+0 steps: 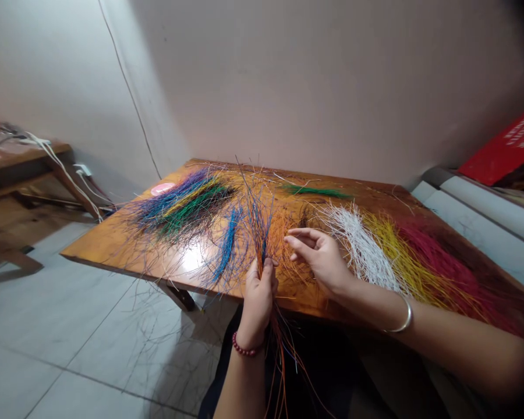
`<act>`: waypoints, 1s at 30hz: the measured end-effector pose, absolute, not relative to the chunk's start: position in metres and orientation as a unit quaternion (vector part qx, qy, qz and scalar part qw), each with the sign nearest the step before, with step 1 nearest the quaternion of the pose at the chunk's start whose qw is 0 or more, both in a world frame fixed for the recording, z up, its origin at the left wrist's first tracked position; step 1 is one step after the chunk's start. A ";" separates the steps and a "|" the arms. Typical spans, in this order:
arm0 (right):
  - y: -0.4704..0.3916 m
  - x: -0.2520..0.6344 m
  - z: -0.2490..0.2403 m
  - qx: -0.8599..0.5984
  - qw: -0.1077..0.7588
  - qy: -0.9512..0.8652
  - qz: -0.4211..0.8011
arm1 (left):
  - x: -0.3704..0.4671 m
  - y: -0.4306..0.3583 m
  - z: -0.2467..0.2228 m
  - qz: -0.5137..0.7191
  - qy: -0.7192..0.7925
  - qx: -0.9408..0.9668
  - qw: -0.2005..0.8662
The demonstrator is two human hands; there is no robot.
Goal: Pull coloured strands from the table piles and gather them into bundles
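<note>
My left hand (261, 285) is closed around a bundle of thin wire-like strands (257, 224), mostly orange, brown and blue. The bundle stands up over the table's front edge, its top fanning out and its loose tails hanging below my fist. To the right, my right hand (317, 253) has its thumb and forefinger pinched together beside the orange strands (283, 247) on the table. Whether a strand is between those fingertips is too fine to make out. A small blue bunch of strands (228, 244) lies left of the held bundle.
The wooden table (126, 256) carries purple, yellow and green strands (192, 201) at left. White strands (358, 244), yellow strands (402, 256) and pink strands (441, 256) lie at right. A thin green bunch (317, 191) is at the back. A wall (288, 87) stands behind.
</note>
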State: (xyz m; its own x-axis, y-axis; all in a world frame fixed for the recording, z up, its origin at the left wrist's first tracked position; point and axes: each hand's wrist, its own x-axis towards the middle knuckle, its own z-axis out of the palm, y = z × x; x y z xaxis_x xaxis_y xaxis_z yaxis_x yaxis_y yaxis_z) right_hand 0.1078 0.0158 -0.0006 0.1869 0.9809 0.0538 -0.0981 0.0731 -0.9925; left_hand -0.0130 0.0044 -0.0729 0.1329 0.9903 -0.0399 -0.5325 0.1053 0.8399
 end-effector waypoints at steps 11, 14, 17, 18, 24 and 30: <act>0.016 0.104 0.004 -0.496 0.590 -0.496 0.401 | -0.013 0.004 -0.072 0.566 0.324 0.351 0.672; 0.020 0.105 0.002 -0.494 0.596 -0.492 0.399 | -0.013 0.004 -0.072 0.569 0.319 0.351 0.672; 0.024 0.106 0.002 -0.494 0.599 -0.484 0.403 | -0.013 0.004 -0.072 0.566 0.320 0.351 0.674; 0.025 0.106 0.002 -0.496 0.597 -0.484 0.404 | -0.013 0.004 -0.072 0.565 0.320 0.353 0.674; 0.023 0.107 0.003 -0.505 0.580 -0.499 0.400 | -0.013 0.005 -0.071 0.563 0.323 0.361 0.669; 0.021 0.111 -0.001 -0.490 0.572 -0.503 0.424 | -0.012 0.005 -0.071 0.562 0.326 0.351 0.674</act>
